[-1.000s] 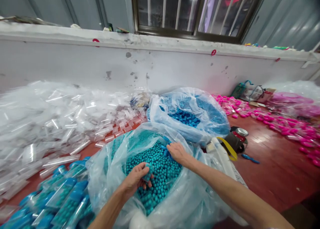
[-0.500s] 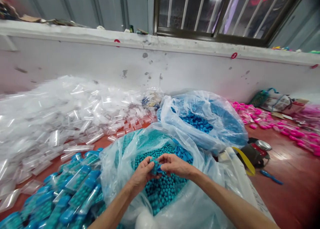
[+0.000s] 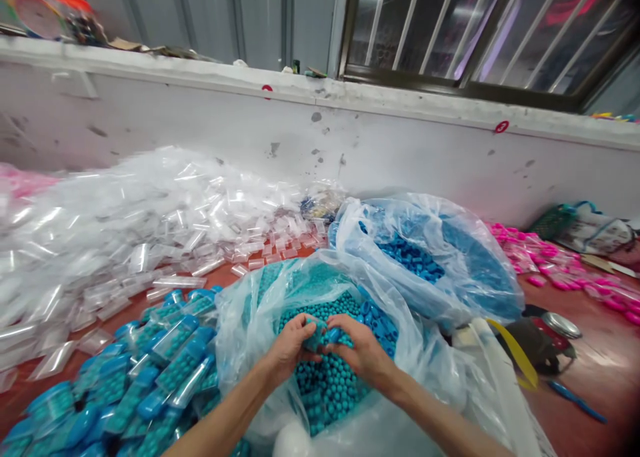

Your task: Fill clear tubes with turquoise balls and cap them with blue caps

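Note:
My left hand [image 3: 291, 344] grips a small clear container [image 3: 315, 336] filled with teal beads, above an open plastic bag of teal beads [image 3: 333, 387]. On the container's right side, my right hand [image 3: 359, 350] pinches a small blue cap [image 3: 332, 335], partly hidden by the fingers. Blue caps [image 3: 379, 324] also lie in the right part of the bead bag. To the left is a heap of bead-filled containers with blue ends [image 3: 175, 360].
Clear empty containers [image 3: 145, 210] are piled at the left. Behind the bead bag stands a bag of blue pieces [image 3: 450, 264]. Pink items [image 3: 550, 257], a dark pouch [image 3: 530, 344] and a blue tool [image 3: 577, 402] lie on the right.
The view has swung left, so the surroundings sit further right. My right hand has turned, its fingers now more spread around the blue cap beside the container.

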A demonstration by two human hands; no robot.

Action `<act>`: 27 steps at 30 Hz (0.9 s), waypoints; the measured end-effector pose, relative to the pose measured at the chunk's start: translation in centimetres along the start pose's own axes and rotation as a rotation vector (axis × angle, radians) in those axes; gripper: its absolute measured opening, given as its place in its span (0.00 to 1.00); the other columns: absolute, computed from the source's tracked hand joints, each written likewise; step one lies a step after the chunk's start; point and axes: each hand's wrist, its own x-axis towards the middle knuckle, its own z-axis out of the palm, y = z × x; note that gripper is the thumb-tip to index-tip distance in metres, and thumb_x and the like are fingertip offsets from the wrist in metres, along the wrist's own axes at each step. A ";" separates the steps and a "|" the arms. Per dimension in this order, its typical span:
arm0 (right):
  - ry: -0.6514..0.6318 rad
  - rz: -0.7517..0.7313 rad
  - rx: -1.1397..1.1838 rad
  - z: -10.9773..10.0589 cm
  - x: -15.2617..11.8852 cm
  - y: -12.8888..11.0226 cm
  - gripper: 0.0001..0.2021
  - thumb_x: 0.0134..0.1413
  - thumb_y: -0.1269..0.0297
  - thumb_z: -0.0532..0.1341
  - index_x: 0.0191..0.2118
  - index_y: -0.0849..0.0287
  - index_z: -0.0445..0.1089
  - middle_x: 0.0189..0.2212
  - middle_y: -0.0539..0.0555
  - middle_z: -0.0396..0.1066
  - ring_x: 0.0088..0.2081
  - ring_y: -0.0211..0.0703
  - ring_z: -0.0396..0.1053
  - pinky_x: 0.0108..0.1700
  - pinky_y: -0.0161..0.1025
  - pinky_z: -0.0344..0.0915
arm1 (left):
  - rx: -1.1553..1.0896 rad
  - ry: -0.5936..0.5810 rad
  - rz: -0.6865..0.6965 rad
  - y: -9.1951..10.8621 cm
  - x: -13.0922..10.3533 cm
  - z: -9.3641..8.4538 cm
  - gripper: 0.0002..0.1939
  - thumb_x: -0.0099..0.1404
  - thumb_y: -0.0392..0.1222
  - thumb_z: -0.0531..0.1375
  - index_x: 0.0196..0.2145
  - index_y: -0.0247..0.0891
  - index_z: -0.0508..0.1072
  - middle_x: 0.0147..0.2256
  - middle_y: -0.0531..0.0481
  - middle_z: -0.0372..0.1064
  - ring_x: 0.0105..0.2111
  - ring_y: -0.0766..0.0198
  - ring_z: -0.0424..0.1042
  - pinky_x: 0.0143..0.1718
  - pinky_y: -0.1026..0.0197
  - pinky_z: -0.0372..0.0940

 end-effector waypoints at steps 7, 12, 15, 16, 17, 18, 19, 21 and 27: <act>-0.157 0.153 -0.024 -1.1 1.5 0.7 0.14 0.54 0.63 0.51 0.44 0.60 0.67 0.36 0.55 0.70 0.39 0.44 0.66 0.44 0.40 0.59 | 0.212 -0.090 0.035 -0.8 -0.2 -0.4 0.21 0.51 0.56 0.59 0.33 0.37 0.59 0.23 0.55 0.65 0.14 0.71 0.64 0.11 0.71 0.52; -0.271 0.196 0.147 -0.6 1.3 0.1 0.13 0.56 0.67 0.47 0.32 0.59 0.68 0.23 0.48 0.66 0.25 0.36 0.62 0.30 0.32 0.60 | 0.273 -0.112 0.139 -1.0 -0.1 0.0 0.24 0.53 0.56 0.59 0.39 0.37 0.59 0.23 0.57 0.64 0.13 0.73 0.63 0.10 0.72 0.51; -0.151 0.276 0.167 -0.2 0.9 -0.2 0.13 0.56 0.66 0.48 0.28 0.59 0.67 0.18 0.47 0.61 0.20 0.35 0.59 0.24 0.30 0.56 | 0.263 -0.065 0.150 -1.0 -0.2 0.1 0.30 0.53 0.55 0.59 0.47 0.37 0.55 0.22 0.58 0.63 0.12 0.72 0.62 0.10 0.71 0.50; -0.107 0.261 0.134 -0.1 0.8 -0.3 0.13 0.56 0.66 0.48 0.28 0.59 0.67 0.18 0.47 0.61 0.21 0.35 0.59 0.25 0.31 0.56 | 0.255 -0.043 0.152 -1.1 -0.3 0.2 0.32 0.53 0.55 0.59 0.50 0.37 0.54 0.21 0.59 0.62 0.12 0.72 0.62 0.10 0.71 0.50; -0.078 0.227 0.090 0.1 0.6 -0.4 0.13 0.57 0.66 0.48 0.28 0.59 0.67 0.19 0.48 0.62 0.22 0.35 0.60 0.27 0.31 0.57 | 0.250 -0.023 0.154 -1.1 -0.4 0.4 0.33 0.53 0.54 0.59 0.51 0.36 0.53 0.20 0.59 0.61 0.12 0.72 0.61 0.10 0.71 0.50; -0.067 0.181 0.045 0.3 0.5 -0.5 0.13 0.57 0.66 0.47 0.29 0.59 0.68 0.20 0.49 0.63 0.23 0.35 0.60 0.28 0.32 0.57 | 0.244 -0.005 0.155 -1.2 -0.6 0.5 0.34 0.52 0.54 0.59 0.51 0.36 0.53 0.19 0.60 0.60 0.12 0.72 0.61 0.10 0.71 0.49; -0.070 0.134 0.005 0.4 0.3 -0.5 0.13 0.58 0.67 0.47 0.30 0.59 0.68 0.22 0.49 0.64 0.24 0.36 0.61 0.30 0.32 0.57 | 0.238 0.013 0.153 -1.2 -0.7 0.7 0.32 0.52 0.54 0.59 0.50 0.35 0.55 0.17 0.60 0.59 0.11 0.72 0.60 0.10 0.70 0.48; -0.093 0.065 -0.055 0.8 0.1 -0.6 0.13 0.58 0.68 0.46 0.31 0.60 0.67 0.23 0.50 0.65 0.25 0.36 0.61 0.31 0.33 0.57 | 0.224 0.062 0.145 -1.5 -0.9 1.1 0.28 0.52 0.53 0.59 0.46 0.35 0.58 0.15 0.62 0.57 0.10 0.73 0.56 0.10 0.70 0.46; -0.190 -0.020 -0.103 0.3 0.2 0.1 0.09 0.54 0.72 0.50 0.33 0.61 0.67 0.26 0.52 0.63 0.30 0.38 0.61 0.35 0.36 0.58 | 0.258 0.163 0.122 -1.5 -1.1 1.1 0.21 0.53 0.53 0.57 0.40 0.38 0.59 0.13 0.65 0.53 0.08 0.75 0.50 0.09 0.71 0.45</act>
